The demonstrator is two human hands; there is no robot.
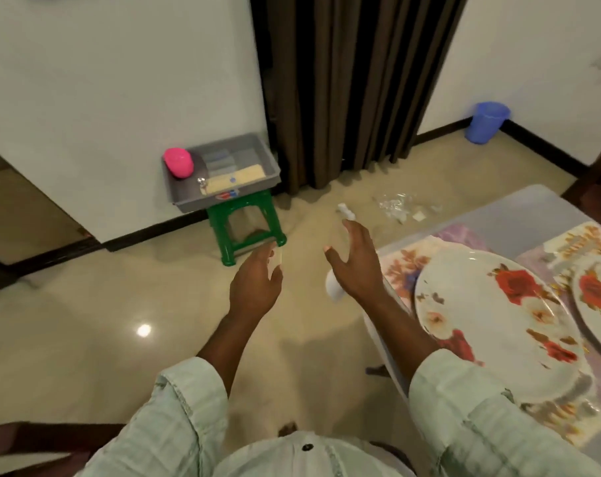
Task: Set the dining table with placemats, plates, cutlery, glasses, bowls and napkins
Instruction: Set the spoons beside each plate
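So both hands are out in front with nothing in them. The left hand (257,284) and right hand (355,266) have fingers spread loose, reaching toward the grey tray (257,146) sitting on the green stool (245,228), well ahead of the fingertips. That tray has a pink bowl (178,162) at its left end, plus what look like folded mats or napkins and something small and shiny, too blurry to call.

Off to the right of the right hand, the table (519,215) already has a floral plate (498,321) on a placemat (405,263), with a second plate (598,297) beyond it.

My guess is the next grab is from the tray. I'd step closer first rather than lean, then take the bowl by its rim with one hand and steady the tray with the other, since that stool looks tippy.
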